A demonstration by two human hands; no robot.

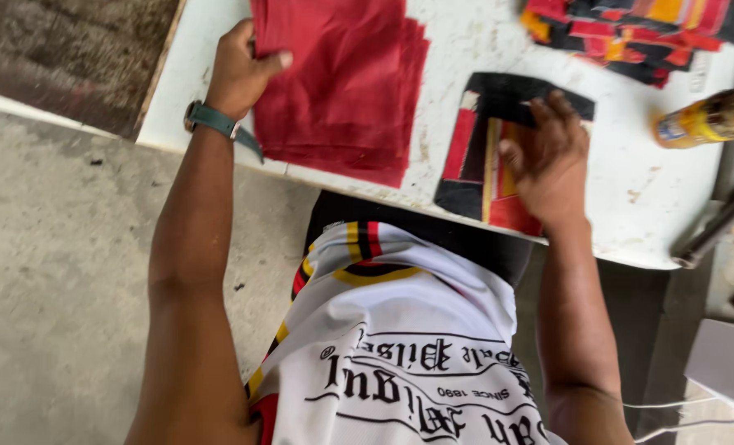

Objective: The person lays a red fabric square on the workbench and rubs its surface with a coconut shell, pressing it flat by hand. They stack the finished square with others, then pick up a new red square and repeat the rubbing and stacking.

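Observation:
My left hand grips the left edge of a stack of dark red cloth squares lying on a white worktable, thumb on top of the pile. A green watch sits on that wrist. My right hand presses flat, fingers spread, on a patterned cloth piece in black, red and yellow that lies at the table's near edge, just right of the red stack.
A pile of patterned cloth pieces lies at the far right of the table. A yellow bottle lies on its side near the right edge. Grey concrete floor spreads to the left. A dark metal bar leans at right.

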